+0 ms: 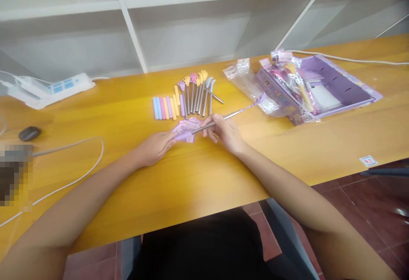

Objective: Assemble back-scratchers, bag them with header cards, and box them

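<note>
Between my hands runs a back scratcher (230,115) with a metal rod and a purple hand-shaped head pointing up and right. My left hand (156,148) is closed on its purple handle end (182,136). The fingers of my right hand (225,132) pinch the metal rod. Beneath the rod lie several pink and purple printed cards (191,124). Just beyond are several metal rods with coloured hand-shaped heads (198,92), fanned out side by side. To their left, a row of pastel handles (166,107) in blue, pink, yellow and purple lies on the table.
At the right stands a purple display box (348,84) with wrapped back scratchers (295,84) lying over its near side. Clear plastic bags (246,82) lie beside it. A power strip (64,87), a black mouse (29,133) and a white cable (86,171) are at the left.
</note>
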`<action>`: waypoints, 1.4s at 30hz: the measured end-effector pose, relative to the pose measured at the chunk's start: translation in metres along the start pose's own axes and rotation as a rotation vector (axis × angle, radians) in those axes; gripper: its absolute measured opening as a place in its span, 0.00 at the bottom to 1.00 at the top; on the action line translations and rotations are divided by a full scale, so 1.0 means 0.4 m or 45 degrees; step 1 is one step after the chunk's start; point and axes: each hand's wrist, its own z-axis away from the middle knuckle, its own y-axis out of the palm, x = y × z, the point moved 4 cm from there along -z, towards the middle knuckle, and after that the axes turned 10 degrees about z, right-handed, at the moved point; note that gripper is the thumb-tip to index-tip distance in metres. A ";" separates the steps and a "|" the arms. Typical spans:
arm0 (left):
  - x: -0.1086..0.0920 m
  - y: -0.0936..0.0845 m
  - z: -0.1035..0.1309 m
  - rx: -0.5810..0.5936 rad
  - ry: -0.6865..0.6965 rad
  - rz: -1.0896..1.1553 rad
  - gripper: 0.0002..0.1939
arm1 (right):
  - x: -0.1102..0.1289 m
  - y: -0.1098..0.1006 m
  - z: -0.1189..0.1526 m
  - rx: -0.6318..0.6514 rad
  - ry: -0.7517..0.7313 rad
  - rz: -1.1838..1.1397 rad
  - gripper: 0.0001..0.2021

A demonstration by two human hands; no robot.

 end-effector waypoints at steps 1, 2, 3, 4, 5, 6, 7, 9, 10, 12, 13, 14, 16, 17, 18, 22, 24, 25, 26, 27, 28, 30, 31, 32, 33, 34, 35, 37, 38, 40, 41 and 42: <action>-0.001 0.000 -0.001 0.006 0.003 -0.003 0.23 | -0.001 -0.001 0.000 0.004 -0.001 -0.006 0.29; -0.002 0.000 -0.001 0.009 0.001 -0.002 0.23 | -0.001 -0.001 0.000 0.005 -0.004 -0.011 0.29; -0.002 -0.001 -0.002 0.012 -0.005 0.001 0.23 | -0.002 0.000 0.000 0.006 -0.008 -0.015 0.29; -0.001 -0.002 -0.002 0.012 -0.014 0.004 0.23 | -0.002 0.001 0.000 0.008 -0.012 -0.014 0.29; 0.000 -0.002 -0.002 0.013 -0.021 0.008 0.23 | -0.002 0.002 0.001 0.013 -0.013 -0.007 0.29; 0.002 -0.002 -0.002 0.015 -0.023 0.012 0.23 | -0.002 0.004 0.001 0.019 -0.013 0.002 0.30; 0.003 -0.002 -0.002 0.016 -0.021 0.015 0.23 | -0.002 0.006 0.002 0.026 -0.012 0.012 0.30; 0.006 -0.002 -0.001 0.009 -0.012 0.017 0.23 | -0.001 0.009 0.003 0.036 -0.013 0.028 0.31; 0.007 -0.002 -0.001 0.002 -0.010 0.018 0.23 | 0.000 0.010 0.003 0.035 -0.017 0.033 0.31; 0.007 -0.004 -0.001 -0.016 -0.022 0.020 0.23 | 0.002 0.011 0.004 0.024 -0.032 0.046 0.32; 0.006 -0.004 -0.001 -0.022 -0.031 0.023 0.23 | 0.002 0.011 0.004 0.017 -0.041 0.052 0.32; 0.005 -0.005 -0.001 -0.025 -0.039 0.026 0.22 | 0.002 0.011 0.005 0.014 -0.047 0.059 0.32; 0.001 -0.006 -0.001 -0.025 -0.051 0.025 0.22 | 0.001 0.012 0.005 0.019 -0.055 0.065 0.31; 0.000 -0.006 -0.001 -0.023 -0.053 0.024 0.22 | 0.000 0.012 0.005 0.028 -0.061 0.062 0.31; -0.001 -0.006 -0.001 -0.021 -0.053 0.023 0.22 | 0.000 0.011 0.005 0.036 -0.065 0.058 0.31; 0.001 -0.006 -0.001 -0.012 -0.042 0.026 0.22 | 0.000 0.010 0.004 0.055 -0.069 0.067 0.31; 0.003 -0.005 -0.001 -0.008 -0.039 0.026 0.22 | -0.002 0.009 0.005 0.052 -0.062 0.079 0.31; 0.003 -0.005 -0.001 -0.006 -0.039 0.025 0.23 | -0.003 0.009 0.005 0.050 -0.059 0.079 0.31; 0.004 -0.005 -0.001 -0.006 -0.040 0.026 0.23 | -0.005 0.009 0.005 0.048 -0.059 0.075 0.31; 0.004 -0.005 -0.001 -0.006 -0.041 0.028 0.24 | -0.006 0.009 0.005 0.048 -0.058 0.068 0.31; 0.004 -0.004 0.000 -0.005 -0.041 0.032 0.24 | -0.008 0.009 0.005 0.050 -0.057 0.059 0.30; 0.003 -0.004 0.000 -0.004 -0.038 0.043 0.24 | -0.011 0.011 0.006 0.057 -0.059 0.043 0.29; 0.003 -0.004 0.000 -0.004 -0.039 0.046 0.25 | -0.012 0.011 0.006 0.060 -0.062 0.037 0.29; 0.002 -0.004 0.000 -0.003 -0.043 0.047 0.25 | -0.012 0.012 0.006 0.061 -0.061 0.034 0.29; 0.002 -0.004 0.000 -0.004 -0.048 0.049 0.25 | -0.012 0.012 0.005 0.062 -0.060 0.034 0.30; 0.002 -0.004 0.000 -0.007 -0.051 0.056 0.26 | -0.011 0.012 0.005 0.065 -0.059 0.035 0.30; 0.002 -0.005 0.001 -0.008 -0.053 0.071 0.26 | -0.010 0.012 0.003 0.073 -0.057 0.039 0.30; 0.005 -0.007 0.002 -0.006 -0.055 0.139 0.26 | -0.008 0.009 -0.001 0.090 -0.049 0.049 0.30; 0.007 -0.009 0.003 -0.005 -0.053 0.194 0.26 | -0.007 0.005 -0.004 0.085 -0.048 0.050 0.30; 0.013 -0.015 0.006 -0.008 -0.052 0.337 0.27 | -0.002 -0.015 -0.013 0.003 -0.061 0.023 0.31; 0.017 -0.018 0.008 -0.008 -0.056 0.419 0.27 | 0.001 -0.032 -0.017 -0.078 -0.077 -0.003 0.32; 0.022 -0.021 0.009 -0.009 -0.065 0.500 0.28 | 0.006 -0.052 -0.022 -0.177 -0.102 -0.031 0.32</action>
